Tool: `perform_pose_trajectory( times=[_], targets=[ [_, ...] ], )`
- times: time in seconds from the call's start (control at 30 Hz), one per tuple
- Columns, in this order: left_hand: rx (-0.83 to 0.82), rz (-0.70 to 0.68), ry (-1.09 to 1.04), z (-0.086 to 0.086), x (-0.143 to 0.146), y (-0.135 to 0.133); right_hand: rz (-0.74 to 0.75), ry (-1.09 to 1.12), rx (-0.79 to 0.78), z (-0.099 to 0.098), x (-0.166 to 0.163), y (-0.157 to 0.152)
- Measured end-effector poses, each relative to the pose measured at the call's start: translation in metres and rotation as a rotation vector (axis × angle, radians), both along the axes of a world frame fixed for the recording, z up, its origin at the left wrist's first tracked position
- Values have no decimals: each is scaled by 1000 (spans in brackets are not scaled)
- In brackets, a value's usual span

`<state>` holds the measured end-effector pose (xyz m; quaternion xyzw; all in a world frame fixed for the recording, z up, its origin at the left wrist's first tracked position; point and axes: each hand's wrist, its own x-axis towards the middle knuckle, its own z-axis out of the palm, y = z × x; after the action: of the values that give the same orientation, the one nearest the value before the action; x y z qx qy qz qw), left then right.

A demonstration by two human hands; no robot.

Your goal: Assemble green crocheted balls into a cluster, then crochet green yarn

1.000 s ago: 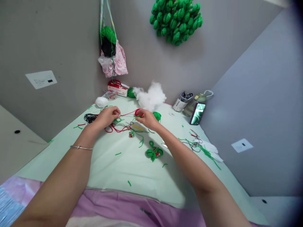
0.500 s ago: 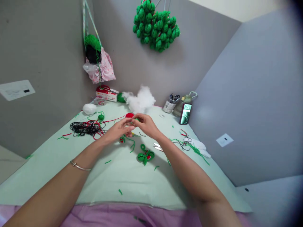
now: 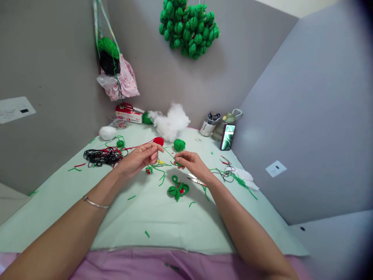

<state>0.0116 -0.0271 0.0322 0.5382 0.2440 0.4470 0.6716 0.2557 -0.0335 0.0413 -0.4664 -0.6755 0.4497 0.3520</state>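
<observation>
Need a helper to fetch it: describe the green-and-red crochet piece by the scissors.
On the pale green mat, find the person's right hand near the middle. Just nearer than it, beside the scissors, lies the crochet piece. Unlike the round plain-green yarn ball farther back, it is leafy, with a loop and a red centre.

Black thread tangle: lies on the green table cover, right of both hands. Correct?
No: the black thread tangle lies on the green table cover left of the left hand and right hand, which pinch a green strand; the head view shows it.
</observation>
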Motion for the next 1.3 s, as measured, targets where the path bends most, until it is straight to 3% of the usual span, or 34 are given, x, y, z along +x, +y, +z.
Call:
perform_pose_trajectory(
  times=[0.17,0.37,0.43,0.53,0.6,0.67,0.9,1.13,1.3],
  targets=[
    [-89,55,-138,-3,7,-1,37,49,-27,0,-1,-10],
    [-29,196,-115,-3,10,-2,80,-35,6,-9,3,-4],
    [-43,136,-125,-1,9,-3,39,-147,91,-12,8,-1],
    [-92,57,-150,1,8,-4,-153,-524,242,-16,17,5],
    [-115,57,-154,2,7,-5,-235,-810,276,-21,21,9],
    [-129,64,-147,1,7,-5,-221,-990,263,-27,22,12],
    [-89,26,-113,-2,12,-6,-155,-1095,273,-43,8,19],
    [-135,-29,-51,-4,19,-11,-214,-902,281,-30,10,12],
    [-131,-53,1,-8,27,-13,-189,53,37,-13,9,-3]
  ],
)
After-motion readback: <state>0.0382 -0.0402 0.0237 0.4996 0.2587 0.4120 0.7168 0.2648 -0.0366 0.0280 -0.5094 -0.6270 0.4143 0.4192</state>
